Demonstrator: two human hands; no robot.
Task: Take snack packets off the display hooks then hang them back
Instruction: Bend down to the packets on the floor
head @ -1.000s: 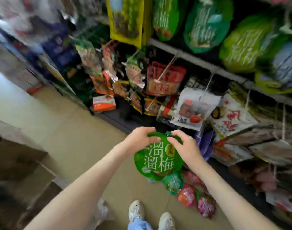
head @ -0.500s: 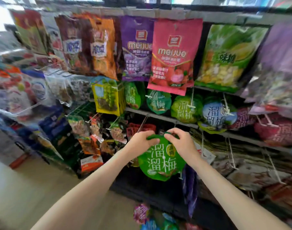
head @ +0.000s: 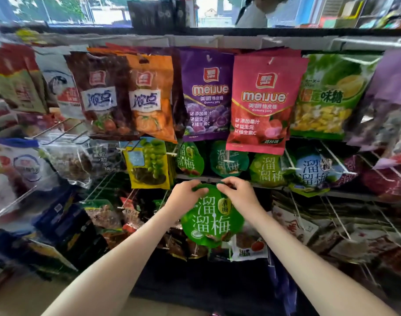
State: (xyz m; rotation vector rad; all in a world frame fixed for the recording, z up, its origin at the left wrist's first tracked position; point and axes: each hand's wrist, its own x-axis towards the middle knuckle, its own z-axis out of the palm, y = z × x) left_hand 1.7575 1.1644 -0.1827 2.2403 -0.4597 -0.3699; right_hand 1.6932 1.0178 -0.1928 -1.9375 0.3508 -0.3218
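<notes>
Both the left hand [head: 185,194] and right hand [head: 237,192] pinch the top edge of the green packet [head: 212,221], probably to steady its hanging hole. It is held just below the green bags [head: 229,159] on their hooks, likely its destination.

A round green snack packet [head: 212,218] with white Chinese lettering hung upright, pinched at its top edge, below matching green packets [head: 229,160] on hooks.

A display rack [head: 217,42] is carrying hanging snack packets: purple [head: 206,94] and pink [head: 261,103] bags are hanging side by side on its top row.
</notes>
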